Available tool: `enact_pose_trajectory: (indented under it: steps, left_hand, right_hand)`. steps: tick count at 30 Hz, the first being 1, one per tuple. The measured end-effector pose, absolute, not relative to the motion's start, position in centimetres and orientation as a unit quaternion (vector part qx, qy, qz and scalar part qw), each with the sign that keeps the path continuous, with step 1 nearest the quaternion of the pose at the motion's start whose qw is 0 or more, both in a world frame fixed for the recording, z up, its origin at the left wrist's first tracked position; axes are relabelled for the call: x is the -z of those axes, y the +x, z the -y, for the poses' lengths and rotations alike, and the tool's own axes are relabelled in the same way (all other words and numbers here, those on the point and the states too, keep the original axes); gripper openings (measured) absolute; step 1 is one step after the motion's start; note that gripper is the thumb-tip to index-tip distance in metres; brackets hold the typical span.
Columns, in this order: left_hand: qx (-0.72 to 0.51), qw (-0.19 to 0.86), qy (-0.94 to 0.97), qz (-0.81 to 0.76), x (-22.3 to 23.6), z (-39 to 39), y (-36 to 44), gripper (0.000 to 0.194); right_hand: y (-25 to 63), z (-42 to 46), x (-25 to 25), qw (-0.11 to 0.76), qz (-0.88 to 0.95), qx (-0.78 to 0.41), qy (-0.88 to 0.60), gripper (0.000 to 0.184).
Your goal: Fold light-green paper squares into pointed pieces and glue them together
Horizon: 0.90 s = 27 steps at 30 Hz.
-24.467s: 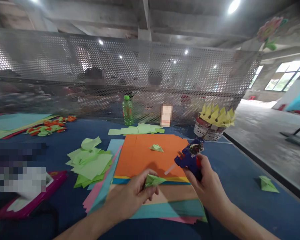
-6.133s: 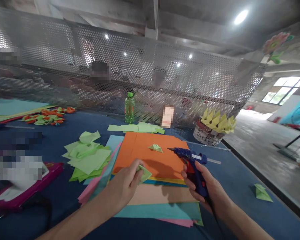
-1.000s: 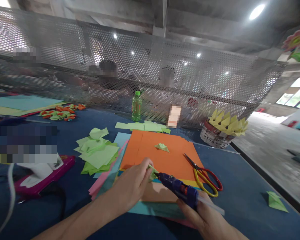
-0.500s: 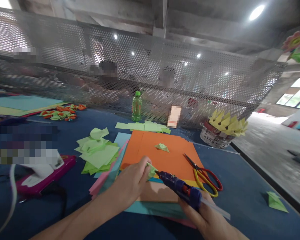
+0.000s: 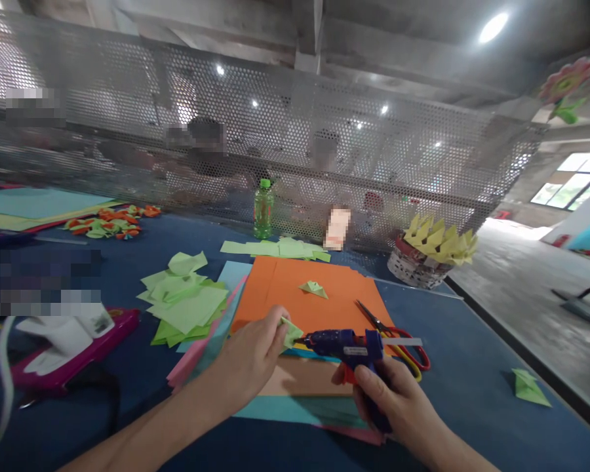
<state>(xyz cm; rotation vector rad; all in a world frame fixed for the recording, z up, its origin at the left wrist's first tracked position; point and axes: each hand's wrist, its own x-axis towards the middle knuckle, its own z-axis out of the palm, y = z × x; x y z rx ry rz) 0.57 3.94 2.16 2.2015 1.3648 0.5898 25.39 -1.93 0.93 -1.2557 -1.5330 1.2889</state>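
Between the fingertips of my left hand (image 5: pixel 255 354) is a small folded piece of light green paper (image 5: pixel 291 333). My right hand (image 5: pixel 398 393) is wrapped round the handle of a dark blue hot glue gun (image 5: pixel 347 344), with a clear glue stick (image 5: pixel 406 341) poking from its back end. The gun's nozzle points left and is at the green paper; whether they touch I cannot tell. Beneath both hands lies a stack of coloured paper with an orange sheet (image 5: pixel 285 288) on top. Another folded green piece (image 5: pixel 314 288) rests on that sheet.
Red-and-yellow-handled scissors (image 5: pixel 415 354) lie right of the stack, partly behind the gun. Green paper squares (image 5: pixel 189 305) are piled at left, near a magenta power strip (image 5: pixel 122 328). Behind stand a green bottle (image 5: pixel 263 210) and a basket with yellow points (image 5: pixel 417 265). A perforated metal screen (image 5: pixel 285 144) backs the table.
The glue gun has turned from slanting down to the right to nearly level, and its handle now shows. My left hand still pinches the green paper. The whole view has shifted slightly.
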Motion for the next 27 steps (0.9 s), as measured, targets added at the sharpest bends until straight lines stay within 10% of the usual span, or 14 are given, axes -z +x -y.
enact_pose_trajectory:
  steps: [16,23,27]
  left_hand:
    - [-0.200,0.228,0.785,-0.540,-2.3,-4.5,0.5,0.031]
    - [-0.212,0.233,0.788,-0.529,-1.9,-4.7,0.2,0.031]
    - [-0.209,0.236,0.787,-0.530,-2.0,-4.6,0.2,0.031]
  right_hand:
    - [26.6,0.7,-2.6,0.433,0.347,-0.676,-0.485,0.053]
    - [26.5,1.1,-2.9,0.465,0.369,-0.709,-0.381,0.009]
    - [26.7,1.1,-3.1,0.455,0.392,-0.709,-0.369,0.019]
